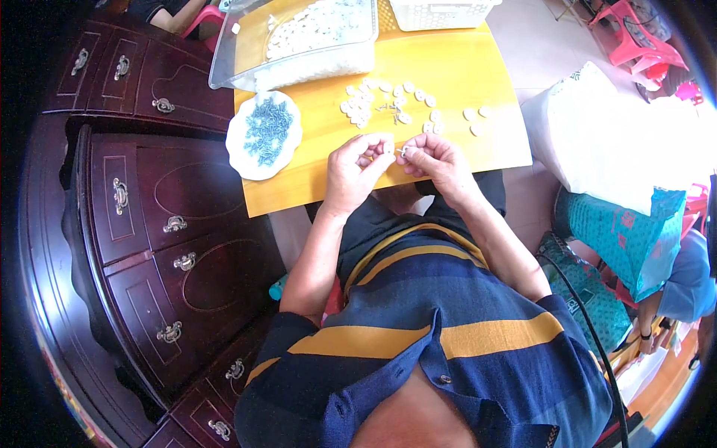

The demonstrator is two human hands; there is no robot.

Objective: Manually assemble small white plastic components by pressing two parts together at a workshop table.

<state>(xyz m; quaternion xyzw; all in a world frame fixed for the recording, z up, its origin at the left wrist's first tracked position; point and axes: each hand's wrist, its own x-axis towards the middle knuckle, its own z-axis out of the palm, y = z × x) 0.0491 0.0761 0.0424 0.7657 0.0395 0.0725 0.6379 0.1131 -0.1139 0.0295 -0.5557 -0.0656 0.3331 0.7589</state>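
Over the near edge of a small yellow table (448,71), my left hand (357,168) pinches a small white round part (388,148) between thumb and fingers. My right hand (437,160) is right beside it, fingers closed on a tiny metal piece (404,151) that points toward the white part. Several loose white round parts (388,101) lie scattered on the table just beyond my hands. A white plate (264,135) with a heap of small blue-grey screws sits at the table's left edge.
A clear plastic tray (299,48) full of white parts and a white basket (441,13) stand at the table's far side. A dark wooden cabinet (149,224) with metal handles is on my left. White and teal bags (612,149) and pink stools (635,41) are to my right.
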